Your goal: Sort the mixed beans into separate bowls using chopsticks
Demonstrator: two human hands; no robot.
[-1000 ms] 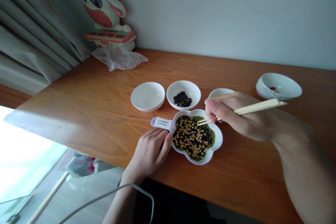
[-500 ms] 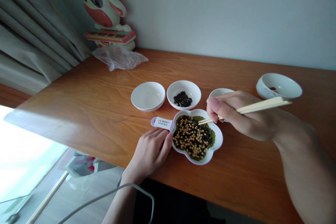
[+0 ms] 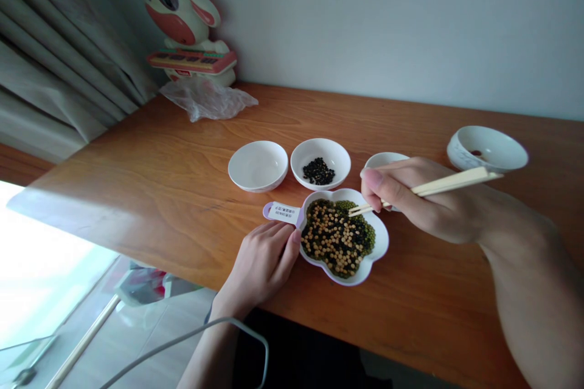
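Note:
Light wooden chopsticks [image 3: 449,184] are held in my right hand [image 3: 406,197], their tips over the upper part of a flower-shaped dish [image 3: 379,250]. The dish holds mixed beans [image 3: 335,236]: yellow, black and small green ones. Whether a bean sits between the tips is too small to tell. My left hand [image 3: 264,258] grips the dish's left edge beside its labelled handle [image 3: 283,213], thumb against the rim and fingers curled. Behind the dish stand a white bowl with black beans [image 3: 319,171] and an empty-looking white bowl [image 3: 258,165]. My right hand partly hides another white bowl [image 3: 385,159].
A larger white bowl [image 3: 487,149] with something brown inside stands at the back right. At the back left are a cow-shaped toy keyboard [image 3: 191,61] and a crumpled plastic bag [image 3: 210,100]. A grey cable [image 3: 191,333] crosses my left forearm.
The chopstick tips have shifted slightly right over the beans, still within the dish. My left hand stays at the dish's edge. The view has moved very slightly.

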